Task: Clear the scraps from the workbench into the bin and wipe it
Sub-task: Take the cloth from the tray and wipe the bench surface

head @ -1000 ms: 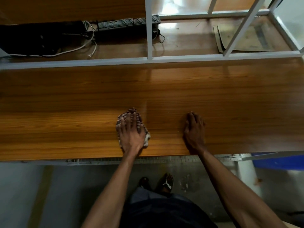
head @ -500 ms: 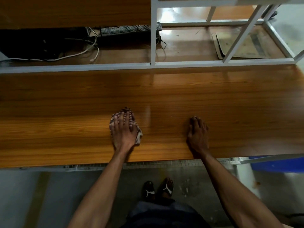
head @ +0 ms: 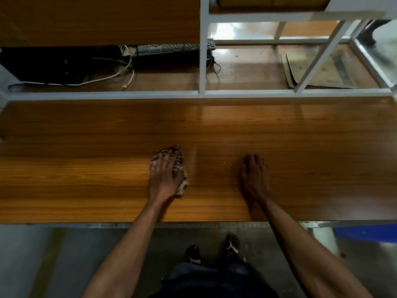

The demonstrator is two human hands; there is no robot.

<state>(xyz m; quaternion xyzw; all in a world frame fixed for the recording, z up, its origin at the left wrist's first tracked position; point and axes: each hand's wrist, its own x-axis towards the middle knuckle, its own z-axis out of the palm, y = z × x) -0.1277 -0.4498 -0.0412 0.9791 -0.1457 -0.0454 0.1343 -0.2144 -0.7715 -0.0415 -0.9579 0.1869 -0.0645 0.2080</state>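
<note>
A long wooden workbench (head: 86, 168) fills the middle of the head view. My left hand (head: 164, 175) lies flat, fingers straight, pressing a checked brown-and-white cloth (head: 183, 184) onto the bench near its middle. The cloth shows past my fingertips and at the right of my palm. My right hand (head: 255, 177) rests palm down on the bare wood to the right, fingers fairly straight, holding nothing. A few tiny pale specks (head: 224, 162) lie on the wood between the two hands. A blue bin (head: 365, 233) peeks out below the bench's front edge at the right.
A white metal frame (head: 203, 67) stands behind the bench. Beyond it a lower wooden surface carries a black keyboard (head: 171, 48), black equipment with loose cables (head: 86, 82) and flattened cardboard (head: 335, 69). A wooden panel (head: 96, 18) hangs top left. My feet (head: 214, 250) stand on grey floor.
My left hand slid the cloth a little to the left along the bench over the last second. My right hand stayed planted on the wood. The camera tilted, so the view shifted.
</note>
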